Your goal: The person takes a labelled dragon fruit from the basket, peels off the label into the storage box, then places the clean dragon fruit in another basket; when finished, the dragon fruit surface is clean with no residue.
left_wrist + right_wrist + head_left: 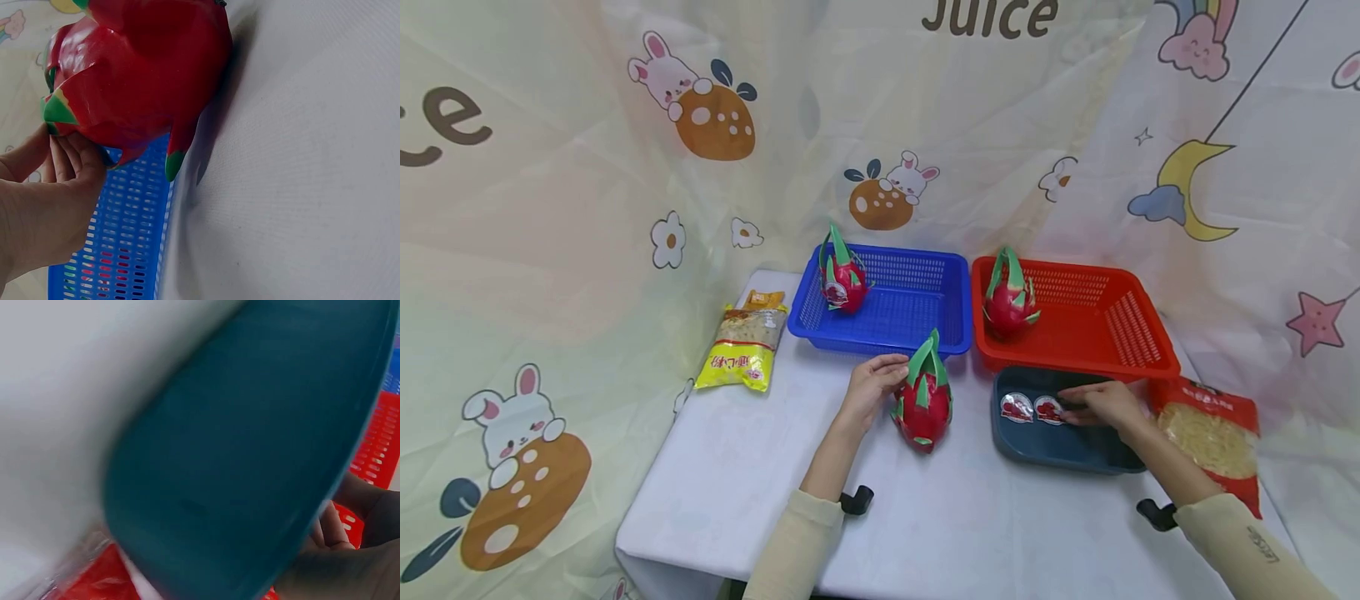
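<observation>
On the tabletop [962, 533], mid-width, left hand [871, 390] pinches a leaf [60, 109] of the dragon fruit [925, 412], probably steadying it. Right of that, right hand [1101, 403] reaches into the dark tray [1037, 446], fingertips by a sticker [1048, 409], can't tell if gripping. Blue basket [917, 296] and red basket [1078, 321] line the far edge, likely set back for working room

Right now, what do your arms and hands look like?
Both the left hand and right hand are bare. The left sleeve and right sleeve are cream, ending on the forearms; the right one bears small dark lettering. A small black piece sits beside each cuff.
</observation>
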`<state>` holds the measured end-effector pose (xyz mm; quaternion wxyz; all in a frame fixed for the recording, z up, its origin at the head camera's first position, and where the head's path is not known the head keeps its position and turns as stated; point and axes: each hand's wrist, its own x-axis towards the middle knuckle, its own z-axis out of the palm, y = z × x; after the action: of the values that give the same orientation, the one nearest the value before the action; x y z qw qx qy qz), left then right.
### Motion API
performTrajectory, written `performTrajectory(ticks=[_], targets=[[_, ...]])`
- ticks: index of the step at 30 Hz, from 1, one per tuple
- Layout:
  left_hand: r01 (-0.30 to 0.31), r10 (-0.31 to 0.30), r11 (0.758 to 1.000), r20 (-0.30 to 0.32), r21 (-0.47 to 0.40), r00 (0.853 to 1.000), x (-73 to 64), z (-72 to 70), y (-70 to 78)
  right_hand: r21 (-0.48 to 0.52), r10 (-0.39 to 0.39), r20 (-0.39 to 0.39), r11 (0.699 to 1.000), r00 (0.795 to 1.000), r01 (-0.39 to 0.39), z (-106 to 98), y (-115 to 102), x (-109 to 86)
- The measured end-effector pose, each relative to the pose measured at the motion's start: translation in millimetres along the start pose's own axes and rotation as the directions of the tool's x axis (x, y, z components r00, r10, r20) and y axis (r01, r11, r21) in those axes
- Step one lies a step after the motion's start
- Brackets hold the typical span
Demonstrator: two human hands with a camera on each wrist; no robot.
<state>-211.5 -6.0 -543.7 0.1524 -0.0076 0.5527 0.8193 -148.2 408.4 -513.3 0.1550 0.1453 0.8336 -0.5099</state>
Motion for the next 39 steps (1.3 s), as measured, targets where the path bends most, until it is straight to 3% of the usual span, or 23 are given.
performTrajectory(ticks=[10,19,28,34,39], targets=[[0.002,-0.002,1.0,0.006,0.002,1.0,-0.8,-0.8,-1.9,0.154,-0.044,0.148,0.988,0.988,0.021,2.3,-33.3,-6.4],[0.005,-0.005,1.0,-0.011,-0.006,1.0,-5.3,-8.0,-4.6,0.235,-0.119,0.282,0.971,0.952,0.052,41.2,-85.8,-8.4],[0.001,-0.001,1.0,0.001,-0.009,1.0,-2.6,-3.5,-4.1,0.276,-0.166,0.321,0.958,0.932,0.075,81.9,-117.4,2.2],[-0.008,0.008,1.0,-0.001,-0.023,1.0,-1.1,0.6,-3.4,0.279,-0.2,0.368,0.955,0.908,0.098,100.7,-129.6,11.6],[-0.019,0.019,0.999,0.01,-0.026,1.0,0.4,-0.3,-4.5,0.287,-0.189,0.364,0.954,0.912,0.083,113.2,-133.3,20.0]])
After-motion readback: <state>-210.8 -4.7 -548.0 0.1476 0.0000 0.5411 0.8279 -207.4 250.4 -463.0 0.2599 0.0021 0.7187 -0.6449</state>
